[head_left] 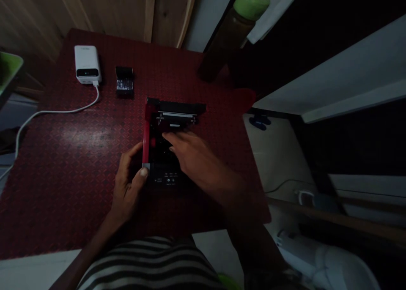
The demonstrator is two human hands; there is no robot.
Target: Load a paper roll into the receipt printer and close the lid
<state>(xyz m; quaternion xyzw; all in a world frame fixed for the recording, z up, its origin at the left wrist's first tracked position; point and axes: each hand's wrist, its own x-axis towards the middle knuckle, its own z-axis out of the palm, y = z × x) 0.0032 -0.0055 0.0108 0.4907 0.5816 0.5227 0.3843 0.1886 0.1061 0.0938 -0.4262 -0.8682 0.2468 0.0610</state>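
A red-and-black device [146,144] that looks like a small printer lies on the table in front of me, its black lid [182,108] raised at the far side. Its inside is too dark to make out in detail. My left hand [128,184] is closed around the near left side, thumb on the grey front corner. My right hand [193,157] reaches over the open inside from the right. Its index finger is stretched out and the thumb sits apart below; the other fingers are mostly hidden, and I see nothing held. Beyond the device lies a small black roll [124,82].
On the red patterned table [85,176] a white power bank [87,64] stands at the far left, its white cable [63,111] running off leftwards. A tall brown bottle with a green cap [251,3] stands at the far right. Wooden panelling [120,11] borders the far edge.
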